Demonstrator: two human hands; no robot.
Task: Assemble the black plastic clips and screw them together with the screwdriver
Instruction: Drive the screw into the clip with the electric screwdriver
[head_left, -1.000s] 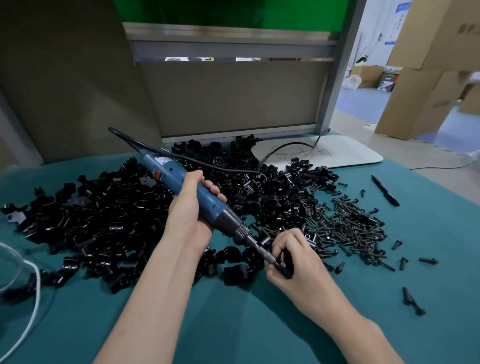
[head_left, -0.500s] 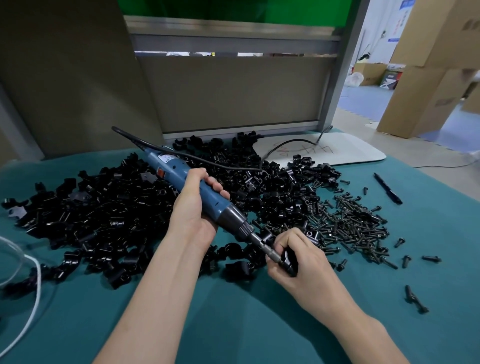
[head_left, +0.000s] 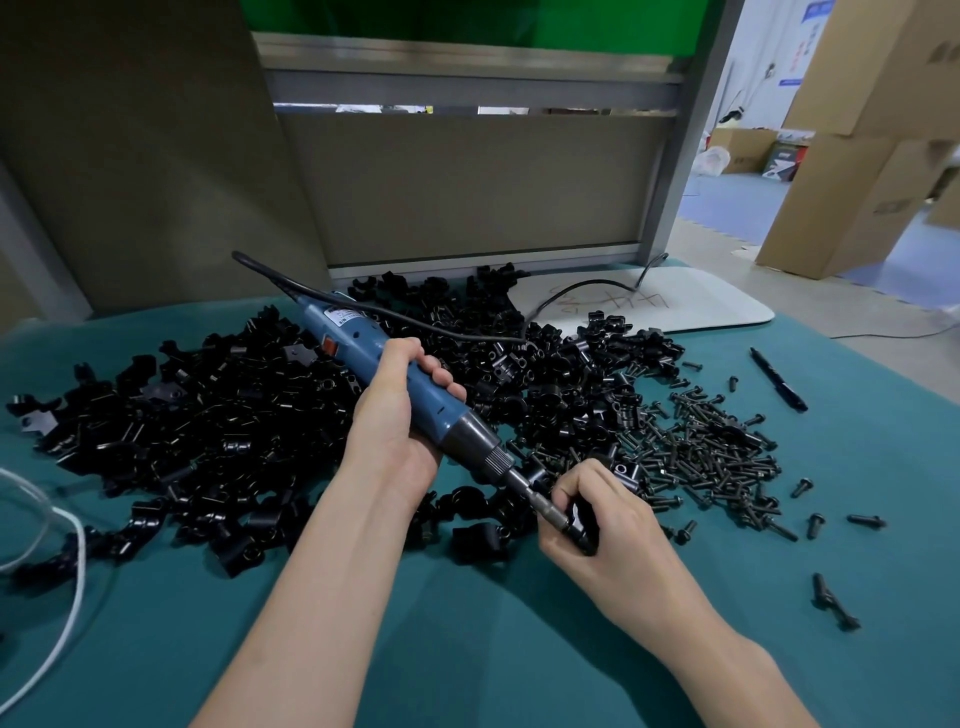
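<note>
We work with both hands uncovered. Our left hand (head_left: 395, 415) is bare from the fingertips to the wrist, and so is our right hand (head_left: 608, 525). Our left forearm (head_left: 311, 597) is bare too, long and slender, and it widens steadily towards the lower edge of the view. Our right forearm (head_left: 727, 670) is equally bare and of the same slim build. The skin along both arms looks smooth and even. On the back of our right hand the knuckles (head_left: 582, 480) stand up as a low rounded ridge. Our fingers (head_left: 441, 375) are slim.
</note>
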